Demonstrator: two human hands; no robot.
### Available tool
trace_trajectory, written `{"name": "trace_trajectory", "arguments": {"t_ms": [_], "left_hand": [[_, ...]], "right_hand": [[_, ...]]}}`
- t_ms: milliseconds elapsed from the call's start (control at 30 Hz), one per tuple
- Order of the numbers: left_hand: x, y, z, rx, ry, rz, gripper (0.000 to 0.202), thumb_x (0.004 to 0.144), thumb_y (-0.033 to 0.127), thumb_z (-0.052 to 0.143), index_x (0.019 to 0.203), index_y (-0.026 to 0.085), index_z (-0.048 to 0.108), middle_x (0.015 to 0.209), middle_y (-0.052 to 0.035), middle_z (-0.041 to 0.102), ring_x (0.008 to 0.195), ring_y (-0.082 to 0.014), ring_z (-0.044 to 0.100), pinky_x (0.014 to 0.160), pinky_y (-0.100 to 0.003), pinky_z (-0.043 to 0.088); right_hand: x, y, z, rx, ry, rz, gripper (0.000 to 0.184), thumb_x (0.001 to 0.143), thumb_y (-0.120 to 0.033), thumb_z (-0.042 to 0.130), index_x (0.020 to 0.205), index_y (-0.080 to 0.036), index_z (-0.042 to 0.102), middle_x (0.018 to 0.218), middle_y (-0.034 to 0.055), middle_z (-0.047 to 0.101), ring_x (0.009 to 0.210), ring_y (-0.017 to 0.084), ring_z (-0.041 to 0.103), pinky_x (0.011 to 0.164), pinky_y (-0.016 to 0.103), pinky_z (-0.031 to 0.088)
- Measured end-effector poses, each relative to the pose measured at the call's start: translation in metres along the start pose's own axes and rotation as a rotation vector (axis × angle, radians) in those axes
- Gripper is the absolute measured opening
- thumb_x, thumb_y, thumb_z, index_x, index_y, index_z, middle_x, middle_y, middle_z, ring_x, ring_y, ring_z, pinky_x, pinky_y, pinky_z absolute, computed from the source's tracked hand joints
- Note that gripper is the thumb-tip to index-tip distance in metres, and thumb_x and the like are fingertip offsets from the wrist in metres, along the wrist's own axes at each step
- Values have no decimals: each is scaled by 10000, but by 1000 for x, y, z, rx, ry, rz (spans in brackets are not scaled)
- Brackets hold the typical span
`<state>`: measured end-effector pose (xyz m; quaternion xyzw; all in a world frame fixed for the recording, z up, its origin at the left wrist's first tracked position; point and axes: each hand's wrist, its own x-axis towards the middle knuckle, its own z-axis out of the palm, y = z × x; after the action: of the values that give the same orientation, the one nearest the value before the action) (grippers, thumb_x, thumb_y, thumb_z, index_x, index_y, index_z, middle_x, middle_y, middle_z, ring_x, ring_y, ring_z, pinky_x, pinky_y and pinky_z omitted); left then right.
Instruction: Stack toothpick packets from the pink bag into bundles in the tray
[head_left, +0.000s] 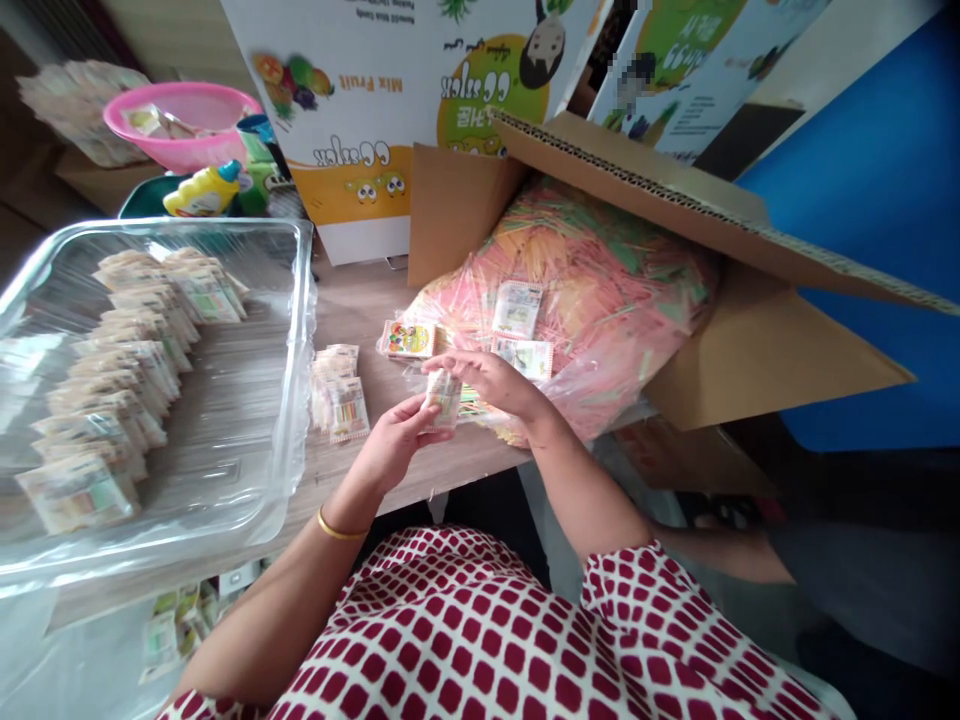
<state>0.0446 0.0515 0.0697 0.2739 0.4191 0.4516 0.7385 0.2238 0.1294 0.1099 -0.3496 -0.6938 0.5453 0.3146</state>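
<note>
Between nearly closed fingers (421,408), a packet (446,402) is being pinched by the left hand (391,438) above the bench (364,292); the right hand (491,382) is arching over its top, hold unclear. Judged step: handling one packet; next move probably calling for steady pinching. Stacked packets (347,408) are lying leftward.

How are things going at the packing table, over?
Left fingers gripping a small packet. Right fingers at its top edge. Bulging bag of sticks close beyond; nothing visibly blocking the packet.
</note>
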Motion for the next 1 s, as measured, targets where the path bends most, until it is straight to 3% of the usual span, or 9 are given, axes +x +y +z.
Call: {"name": "trace_trajectory", "arguments": {"t_ms": [267,333,500,567,700,733,800,900,1000], "left_hand": [[1,-1,-3,-85,-62,18,370,765,202,816,1131,197,762,1163,-69,761,1067,-218,705,1065,-385,518],[1,-3,-4,-68,-55,38,361,767,214,819,1123,195,761,1148,-64,764,1056,-208,702,1063,-375,512],[-9,-9,-16,26,1,113,342,796,305,812,1115,202,747,1141,-68,761,1049,-221,694,1010,-386,522],[-21,-15,-27,94,104,176,380,823,358,793,1170,221,718,1197,-83,737,1087,-242,681,973,-396,531],[-57,-35,-55,424,601,500,215,886,394,735,1038,246,698,1062,-69,696,1038,-236,646,1000,-386,488],[-65,-41,-61,529,651,569,165,901,385,716,993,250,695,1036,-70,689,1042,-245,639,1030,-399,469],[-78,-51,-71,788,560,631,125,937,356,663,1006,260,701,1106,-93,704,1141,-278,626,1106,-444,416],[-80,-62,-79,1165,388,606,361,954,359,630,1295,248,658,1461,-138,607,1460,-345,441,1230,-538,258],[-68,-69,-81,1386,429,574,634,953,431,631,1516,178,488,1632,-191,413,1574,-387,237,1263,-611,99]], "right_hand": [[-3,2,-6,-69,23,22,481,995,-631,513,1270,-282,698,1347,62,690,1342,246,579,1176,440,403],[-3,4,-3,-35,79,24,442,996,-587,541,1264,-264,679,1299,68,699,1278,231,610,1120,412,449],[0,11,10,-121,3,81,261,956,-456,616,978,-220,726,994,21,732,948,201,666,916,351,512],[5,16,20,-106,77,99,244,950,-439,603,961,-223,714,944,7,723,896,194,660,875,338,511],[23,33,59,-8,101,124,230,919,-429,607,964,-216,679,916,8,725,836,185,667,814,323,524],[29,38,72,6,75,117,221,917,-421,609,966,-216,674,938,14,735,858,187,677,826,324,527],[43,45,97,-2,16,107,199,928,-401,608,970,-217,673,972,23,749,899,191,690,861,328,527],[61,48,126,-107,-38,106,174,953,-358,606,1021,-217,682,950,23,744,880,188,685,867,328,521],[66,38,129,-245,43,52,155,964,-309,612,1071,-217,675,1024,45,731,920,191,671,897,332,502]]}}
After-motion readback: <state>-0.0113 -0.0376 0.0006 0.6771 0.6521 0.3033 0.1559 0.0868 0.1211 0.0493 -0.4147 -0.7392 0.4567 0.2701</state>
